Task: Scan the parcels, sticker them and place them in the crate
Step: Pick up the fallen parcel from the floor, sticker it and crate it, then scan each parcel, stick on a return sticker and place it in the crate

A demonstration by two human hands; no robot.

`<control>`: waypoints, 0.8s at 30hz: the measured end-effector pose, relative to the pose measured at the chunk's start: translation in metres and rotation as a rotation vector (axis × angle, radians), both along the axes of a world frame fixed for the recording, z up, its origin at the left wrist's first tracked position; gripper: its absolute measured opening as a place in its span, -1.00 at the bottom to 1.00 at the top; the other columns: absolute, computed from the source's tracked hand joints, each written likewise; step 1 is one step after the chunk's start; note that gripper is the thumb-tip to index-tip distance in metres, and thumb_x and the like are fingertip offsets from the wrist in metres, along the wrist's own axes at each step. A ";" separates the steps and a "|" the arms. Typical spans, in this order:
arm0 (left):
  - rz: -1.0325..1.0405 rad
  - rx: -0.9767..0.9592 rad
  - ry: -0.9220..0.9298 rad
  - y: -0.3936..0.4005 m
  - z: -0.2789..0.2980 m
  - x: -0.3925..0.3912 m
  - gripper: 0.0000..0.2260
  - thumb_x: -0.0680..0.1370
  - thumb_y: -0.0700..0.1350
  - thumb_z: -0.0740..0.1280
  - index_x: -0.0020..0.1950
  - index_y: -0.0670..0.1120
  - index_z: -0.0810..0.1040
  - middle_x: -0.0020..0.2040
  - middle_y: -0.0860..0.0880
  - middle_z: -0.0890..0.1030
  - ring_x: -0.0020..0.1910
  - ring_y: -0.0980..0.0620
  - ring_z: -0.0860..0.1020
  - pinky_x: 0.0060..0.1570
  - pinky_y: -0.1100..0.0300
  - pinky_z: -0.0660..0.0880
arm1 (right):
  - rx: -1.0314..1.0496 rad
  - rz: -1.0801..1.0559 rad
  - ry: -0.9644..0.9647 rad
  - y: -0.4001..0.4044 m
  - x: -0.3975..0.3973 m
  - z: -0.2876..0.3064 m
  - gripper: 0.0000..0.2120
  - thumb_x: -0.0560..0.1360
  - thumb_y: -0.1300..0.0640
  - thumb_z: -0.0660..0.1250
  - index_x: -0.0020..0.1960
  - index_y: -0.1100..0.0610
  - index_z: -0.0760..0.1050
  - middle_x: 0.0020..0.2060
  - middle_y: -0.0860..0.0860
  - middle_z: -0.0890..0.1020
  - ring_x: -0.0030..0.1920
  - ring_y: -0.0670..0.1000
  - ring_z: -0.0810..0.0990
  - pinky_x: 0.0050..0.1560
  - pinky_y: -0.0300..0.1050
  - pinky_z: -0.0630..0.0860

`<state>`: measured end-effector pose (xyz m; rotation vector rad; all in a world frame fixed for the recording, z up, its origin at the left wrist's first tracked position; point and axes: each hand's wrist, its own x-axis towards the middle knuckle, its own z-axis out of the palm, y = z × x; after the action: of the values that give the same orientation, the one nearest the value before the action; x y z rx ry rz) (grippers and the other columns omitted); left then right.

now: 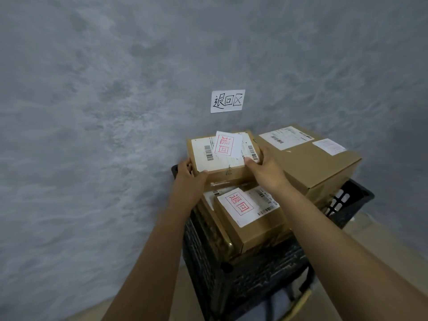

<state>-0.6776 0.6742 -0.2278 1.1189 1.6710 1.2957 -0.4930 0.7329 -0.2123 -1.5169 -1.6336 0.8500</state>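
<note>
I am seeing both hands gripping the stickered parcel (222,154) at centre frame, left hand (188,176) and right hand (266,170) clamping its short ends, its long axis running left-right, hovering over the crate (347,205) (already stacked high).

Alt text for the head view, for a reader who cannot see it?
Both hands, left hand and right hand, grip a red-stickered parcel above the boxes filling a black crate; a handwritten paper sign hangs on the grey wall.
</note>
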 end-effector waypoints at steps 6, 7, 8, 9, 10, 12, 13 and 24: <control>-0.002 -0.095 0.115 0.008 -0.012 0.008 -0.50 0.59 -0.07 0.29 0.49 -0.05 0.21 0.37 -0.03 0.47 0.09 0.07 0.48 -0.11 0.30 0.42 | -0.023 -0.023 -0.281 0.010 -0.006 -0.009 -0.48 0.60 0.01 0.23 0.50 0.12 0.21 0.41 0.09 0.33 0.33 0.13 0.41 0.27 0.04 0.47; -0.007 -0.103 0.133 0.008 -0.012 0.008 -0.50 0.59 -0.05 0.28 0.49 -0.05 0.19 0.38 -0.03 0.46 0.06 0.09 0.45 -0.18 0.36 0.37 | -0.018 -0.027 -0.298 0.009 -0.006 -0.009 -0.47 0.60 0.01 0.22 0.51 0.12 0.19 0.42 0.09 0.31 0.36 0.13 0.38 0.31 0.06 0.44; -0.017 -0.111 0.141 0.008 -0.012 0.009 -0.48 0.59 -0.05 0.27 0.50 -0.05 0.17 0.39 -0.03 0.44 0.03 0.10 0.43 -0.26 0.42 0.33 | -0.004 -0.027 -0.312 0.008 -0.007 -0.009 -0.46 0.60 0.01 0.22 0.51 0.11 0.18 0.43 0.09 0.29 0.39 0.13 0.34 0.34 0.08 0.41; -0.033 -0.119 0.150 0.007 -0.011 0.008 -0.47 0.60 -0.04 0.27 0.51 -0.06 0.15 0.40 -0.03 0.43 0.01 0.12 0.42 -0.32 0.43 0.31 | 0.018 -0.025 -0.324 0.006 -0.007 -0.009 -0.46 0.60 0.01 0.22 0.52 0.10 0.17 0.44 0.08 0.27 0.41 0.13 0.30 0.36 0.08 0.38; -0.051 -0.124 0.167 0.006 -0.010 0.007 -0.47 0.59 -0.05 0.26 0.52 -0.06 0.15 0.40 -0.03 0.42 0.01 0.13 0.42 -0.35 0.43 0.30 | 0.047 -0.022 -0.333 0.003 -0.007 -0.008 -0.45 0.59 0.02 0.23 0.52 0.09 0.17 0.45 0.06 0.25 0.44 0.12 0.25 0.37 0.07 0.35; -0.069 -0.100 0.233 0.000 -0.004 0.005 -0.48 0.58 -0.06 0.27 0.50 -0.08 0.19 0.40 -0.05 0.42 0.04 0.10 0.46 -0.30 0.40 0.38 | 0.114 -0.013 -0.355 -0.005 -0.005 -0.006 -0.45 0.58 0.04 0.25 0.51 0.07 0.18 0.45 0.04 0.23 0.46 0.10 0.19 0.38 0.05 0.31; -0.073 -0.075 0.280 -0.003 -0.001 0.005 -0.49 0.57 -0.07 0.28 0.48 -0.08 0.22 0.39 -0.07 0.42 0.11 0.06 0.48 -0.19 0.32 0.48 | 0.136 -0.007 -0.370 -0.010 -0.004 -0.004 -0.44 0.57 0.03 0.26 0.51 0.07 0.18 0.46 0.03 0.24 0.46 0.10 0.18 0.39 0.05 0.30; -0.366 0.159 0.851 -0.091 0.045 0.057 -0.50 0.57 0.04 0.27 0.48 -0.02 0.26 0.48 -0.09 0.29 0.43 -0.13 0.27 0.38 -0.09 0.29 | 0.208 -0.175 -0.513 -0.145 0.054 0.012 -0.51 0.55 -0.02 0.28 0.44 0.02 0.26 0.39 0.02 0.34 0.38 0.10 0.28 0.34 0.08 0.34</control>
<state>-0.6204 0.5830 -0.1831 2.1600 1.7998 0.7506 -0.4390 0.5879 -0.2005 -1.7870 -1.8382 0.1888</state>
